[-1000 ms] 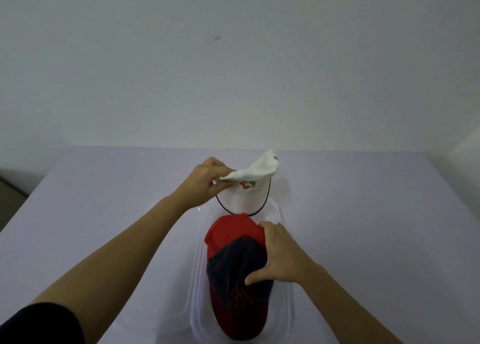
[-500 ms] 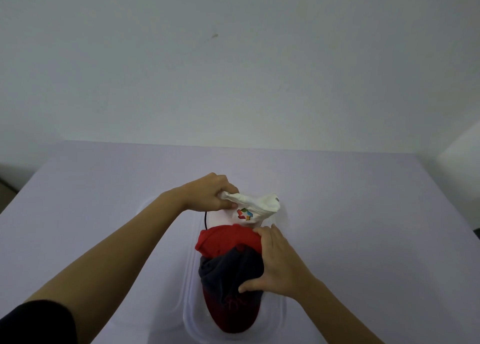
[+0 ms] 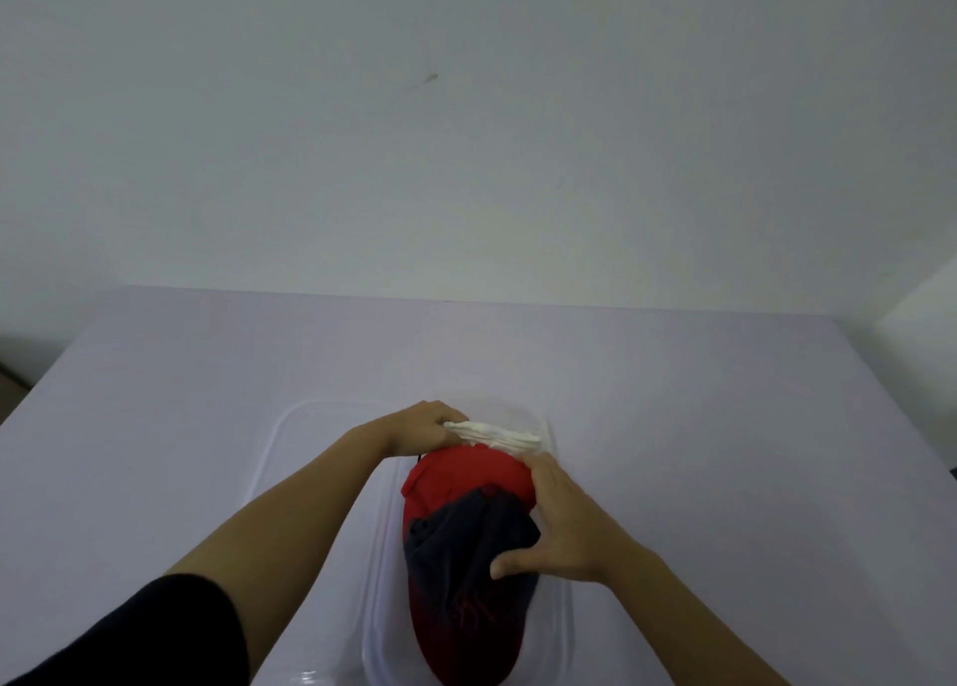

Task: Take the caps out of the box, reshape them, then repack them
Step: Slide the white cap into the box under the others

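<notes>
A clear plastic box [image 3: 562, 628] sits on the table in front of me. Inside lies a red and navy cap [image 3: 461, 540], crown toward the far end. Behind it a white cap [image 3: 499, 434] is squashed low at the far end of the box. My left hand [image 3: 422, 426] grips the white cap's left side. My right hand [image 3: 556, 525] rests on the right side of the red and navy cap, fingers stretched over the crown and thumb on the navy part.
A clear lid [image 3: 310, 457] lies on the table to the left of the box, partly under my left arm. The pale lilac table [image 3: 725, 426] meets a white wall at the back.
My left hand has brought the white cap down from above the box into its far end, folding it flat. The right hand has stayed on the red and navy cap.
</notes>
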Available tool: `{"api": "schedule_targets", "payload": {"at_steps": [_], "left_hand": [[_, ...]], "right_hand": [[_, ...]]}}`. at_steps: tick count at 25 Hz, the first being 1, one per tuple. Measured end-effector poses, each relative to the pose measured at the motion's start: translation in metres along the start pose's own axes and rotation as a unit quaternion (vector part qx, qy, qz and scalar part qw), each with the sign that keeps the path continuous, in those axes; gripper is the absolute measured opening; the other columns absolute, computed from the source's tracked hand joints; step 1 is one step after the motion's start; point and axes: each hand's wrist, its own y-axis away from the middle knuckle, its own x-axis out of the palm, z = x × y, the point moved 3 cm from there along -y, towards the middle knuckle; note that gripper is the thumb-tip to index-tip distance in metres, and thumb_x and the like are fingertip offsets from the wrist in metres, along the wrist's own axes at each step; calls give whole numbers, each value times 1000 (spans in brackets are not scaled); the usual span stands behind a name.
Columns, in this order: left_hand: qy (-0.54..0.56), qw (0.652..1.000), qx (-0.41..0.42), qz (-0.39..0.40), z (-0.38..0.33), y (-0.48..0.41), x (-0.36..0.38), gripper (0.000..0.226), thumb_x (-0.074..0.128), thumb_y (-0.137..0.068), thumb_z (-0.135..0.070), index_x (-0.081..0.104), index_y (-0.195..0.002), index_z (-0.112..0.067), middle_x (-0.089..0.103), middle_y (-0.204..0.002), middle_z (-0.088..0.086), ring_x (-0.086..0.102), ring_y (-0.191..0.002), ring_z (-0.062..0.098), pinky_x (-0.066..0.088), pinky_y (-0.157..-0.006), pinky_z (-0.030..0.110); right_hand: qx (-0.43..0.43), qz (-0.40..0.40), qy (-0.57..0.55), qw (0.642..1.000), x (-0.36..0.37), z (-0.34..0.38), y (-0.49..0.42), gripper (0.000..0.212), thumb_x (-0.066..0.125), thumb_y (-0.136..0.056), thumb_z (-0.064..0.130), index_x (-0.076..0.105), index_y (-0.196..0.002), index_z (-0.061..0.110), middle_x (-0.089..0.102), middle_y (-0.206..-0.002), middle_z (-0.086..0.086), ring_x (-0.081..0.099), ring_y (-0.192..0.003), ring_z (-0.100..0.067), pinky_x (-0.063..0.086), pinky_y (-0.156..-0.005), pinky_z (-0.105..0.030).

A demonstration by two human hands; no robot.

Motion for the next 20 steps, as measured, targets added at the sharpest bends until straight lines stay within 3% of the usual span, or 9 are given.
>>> {"api": "schedule_targets", "payload": {"at_steps": [2, 4, 7, 9, 11, 14, 17, 20], "left_hand": [[44, 999, -23, -4, 7, -4, 1, 25, 47, -83, -29, 57, -80, -6, 53, -79, 6, 45, -74, 19, 36, -72, 33], [70, 997, -33, -11, 7, -6, 0, 24, 38, -79, -32, 50, -77, -12, 47, -81, 9, 40, -76, 19, 34, -70, 35], [97, 994, -40, -21, 5, -10, 5, 22, 33, -90, -31, 47, -83, -16, 47, -86, 6, 40, -81, 18, 35, -70, 28], [55, 997, -29, -37, 8, -13, 4, 20, 34, -96, -21, 49, -85, -15, 50, -89, 3, 44, -83, 18, 35, -69, 24], [-17, 996, -30, -86, 18, -18, -4, 18, 41, -94, -18, 59, -91, -18, 59, -94, 3, 52, -90, 18, 37, -74, 23], [-109, 984, -61, -128, 29, -24, -13, 28, 48, -93, -23, 65, -114, -12, 67, -110, 6, 60, -102, 19, 43, -83, 24], [-108, 978, -79, -158, 30, -29, -6, 31, 46, -95, -22, 63, -118, -10, 68, -112, 9, 61, -102, 22, 43, -82, 24], [-100, 975, -80, -181, 33, -31, 1, 32, 46, -94, -21, 59, -121, -10, 65, -116, 11, 59, -106, 24, 46, -89, 29]], "right_hand": [[19, -47, -29, 998, -11, -16, -7, 66, 57, -82, 57, 30, -136, 29, 36, -130, 22, 37, -123, 4, 33, -105, -17], [37, -114, 53, 991, -22, -39, -21, 52, 42, -92, 39, 35, -139, 17, 43, -137, 5, 39, -128, -11, 32, -110, -34], [79, -32, 183, 979, -26, -63, -50, 46, 39, -95, 30, 37, -140, 20, 42, -145, 2, 26, -140, -20, 14, -118, -43], [101, 20, 248, 963, -24, -69, -66, 38, 35, -99, 39, 47, -131, 23, 50, -138, 4, 23, -141, -19, 4, -117, -45], [107, 19, 298, 948, -26, -70, -76, 41, 32, -96, 50, 55, -119, 24, 58, -125, 2, 32, -135, -16, 1, -116, -48], [126, 0, 307, 943, -27, -72, -88, 44, 38, -91, 57, 55, -116, 25, 62, -116, -1, 41, -124, -18, 7, -115, -47], [141, 27, 299, 943, -23, -75, -94, 42, 41, -93, 51, 50, -125, 25, 61, -120, -4, 44, -120, -22, 23, -107, -42], [105, -2, 224, 969, -24, -75, -88, 37, 38, -96, 43, 51, -127, 28, 59, -125, 1, 43, -123, -19, 26, -106, -41]]}}
